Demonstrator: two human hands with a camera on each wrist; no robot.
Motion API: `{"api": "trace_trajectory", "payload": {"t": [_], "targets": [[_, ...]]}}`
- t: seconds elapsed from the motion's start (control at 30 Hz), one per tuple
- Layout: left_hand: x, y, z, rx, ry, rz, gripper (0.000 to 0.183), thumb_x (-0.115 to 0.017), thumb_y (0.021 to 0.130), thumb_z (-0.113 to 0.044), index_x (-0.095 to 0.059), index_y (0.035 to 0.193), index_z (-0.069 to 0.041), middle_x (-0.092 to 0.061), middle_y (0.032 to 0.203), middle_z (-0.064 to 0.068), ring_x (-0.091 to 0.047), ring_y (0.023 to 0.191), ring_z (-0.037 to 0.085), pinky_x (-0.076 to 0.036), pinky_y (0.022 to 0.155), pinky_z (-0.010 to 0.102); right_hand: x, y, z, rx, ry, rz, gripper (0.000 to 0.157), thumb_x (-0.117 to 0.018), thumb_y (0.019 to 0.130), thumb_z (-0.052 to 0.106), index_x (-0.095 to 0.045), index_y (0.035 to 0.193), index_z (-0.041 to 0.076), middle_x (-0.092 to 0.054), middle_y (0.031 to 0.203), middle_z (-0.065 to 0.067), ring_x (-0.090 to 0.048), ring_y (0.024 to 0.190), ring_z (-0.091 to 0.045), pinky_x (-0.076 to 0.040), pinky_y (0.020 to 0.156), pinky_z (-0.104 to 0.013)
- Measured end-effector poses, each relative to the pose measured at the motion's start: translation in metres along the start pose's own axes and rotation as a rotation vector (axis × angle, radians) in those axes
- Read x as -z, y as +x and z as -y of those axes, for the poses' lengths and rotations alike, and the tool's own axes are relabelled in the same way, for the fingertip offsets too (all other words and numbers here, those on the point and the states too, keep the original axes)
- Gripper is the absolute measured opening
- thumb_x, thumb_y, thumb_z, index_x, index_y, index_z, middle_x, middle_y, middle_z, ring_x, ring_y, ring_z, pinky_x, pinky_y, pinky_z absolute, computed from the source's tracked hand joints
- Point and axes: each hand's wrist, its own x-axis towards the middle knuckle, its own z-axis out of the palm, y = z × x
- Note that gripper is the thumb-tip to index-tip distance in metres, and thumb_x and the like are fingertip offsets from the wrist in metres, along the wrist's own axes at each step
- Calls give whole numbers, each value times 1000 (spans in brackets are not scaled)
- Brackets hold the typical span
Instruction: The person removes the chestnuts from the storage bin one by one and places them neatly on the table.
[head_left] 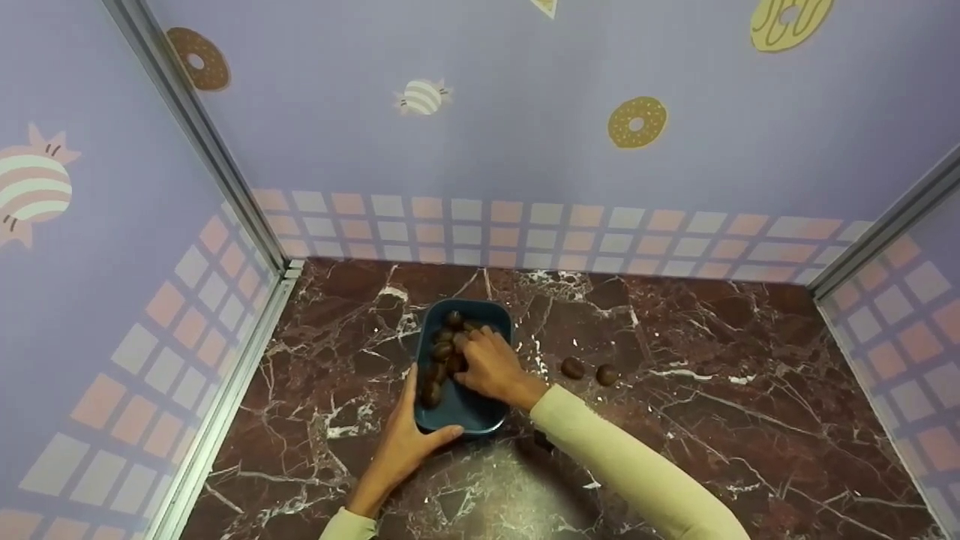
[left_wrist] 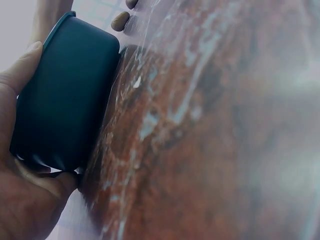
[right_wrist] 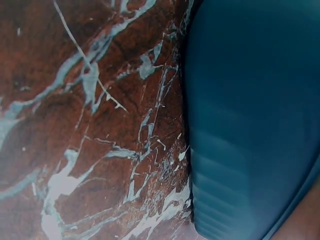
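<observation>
A blue rectangular container [head_left: 469, 412] stands on the marbled tabletop with several brown, glossy, chestnut-like nuts [head_left: 442, 350] along its left side. My left hand [head_left: 409, 435] grips the container's near left corner, fingers along the left wall and thumb across the near end. In the left wrist view that hand [left_wrist: 25, 200] shows beside the container's outer wall [left_wrist: 70, 90]. My right hand [head_left: 491, 367] reaches over the right rim, its bent fingers down among the nuts. I cannot tell whether its fingertips hold one. The right wrist view shows mostly the container's outer wall [right_wrist: 250, 120].
Two more brown nuts, one nearer [head_left: 572, 367] and one farther right [head_left: 607, 374], lie on the tabletop [head_left: 720, 420] right of the container. A patterned purple wall [head_left: 525, 150] closes off the back, with side panels at left and right.
</observation>
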Motion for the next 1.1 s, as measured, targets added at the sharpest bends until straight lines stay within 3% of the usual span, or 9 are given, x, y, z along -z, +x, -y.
{"api": "trace_trajectory", "payload": {"t": [0.2,0.37,0.7,0.9,1.1], "targets": [[0,0,-1,8,-8,12,131,-98,87,-33,-6,179,-16,-8,183,21,-15,167,44,-24,129,69,7,-8,0,27,-27,-30,59,-90,89,28,-72,139,3,-75,120,-20,-67,108,-40,-54,108,-55],[0,0,-2,23,-3,10,130,-98,87,-34,-7,180,-18,-9,183,20,-16,167,44,-24,129,69,19,-18,-2,31,-35,-55,49,-88,88,27,-74,126,-1,-72,113,-19,-65,110,-39,-56,103,-54],[0,0,-1,25,-2,1,131,-98,87,-33,-7,180,-18,-9,183,20,-16,167,45,-24,129,70,44,-35,-11,51,114,-139,42,-89,88,17,-73,125,5,-68,113,-12,-61,105,-34,-54,97,-51],[0,0,-1,18,12,-8,131,-99,86,-34,-8,180,-17,-10,183,21,-17,167,45,-24,129,69,53,-48,-18,69,187,-162,41,-87,88,9,-69,125,6,-66,113,-13,-62,104,-35,-53,103,-55],[0,0,-1,32,15,1,131,-98,87,-38,-8,180,-17,-11,183,21,-19,166,46,-25,128,71,62,-62,-27,48,229,-166,42,-86,88,9,-68,125,4,-67,118,-15,-59,107,-34,-53,94,-51]]}}
